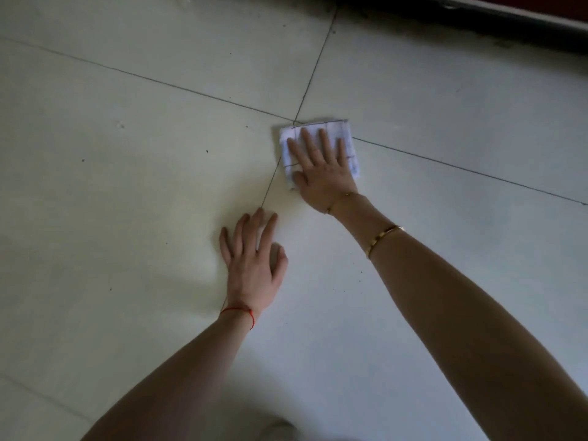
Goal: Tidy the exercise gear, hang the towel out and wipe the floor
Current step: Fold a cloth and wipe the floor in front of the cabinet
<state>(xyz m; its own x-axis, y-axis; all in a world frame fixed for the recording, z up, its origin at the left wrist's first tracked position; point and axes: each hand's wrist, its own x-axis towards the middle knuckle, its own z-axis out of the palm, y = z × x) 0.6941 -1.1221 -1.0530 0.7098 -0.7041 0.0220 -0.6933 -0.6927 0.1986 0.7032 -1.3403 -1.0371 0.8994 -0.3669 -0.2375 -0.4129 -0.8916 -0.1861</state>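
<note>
A small folded white cloth [348, 135] with thin dark lines lies flat on the pale tiled floor [127, 186], right where the grout lines cross. My right hand [321, 168] presses down on it with the palm flat and the fingers spread, covering most of the cloth. My left hand [253, 262] rests nearer to me on the bare tile, fingers spread and tips touching the floor, holding nothing. A red string sits on my left wrist and a gold bangle on my right forearm.
Dark grout lines split the floor into large tiles with small dark specks scattered over them. A dark low edge with a red strip [509, 17] runs along the top right. A pale blurred shape [280, 429] shows at the bottom edge.
</note>
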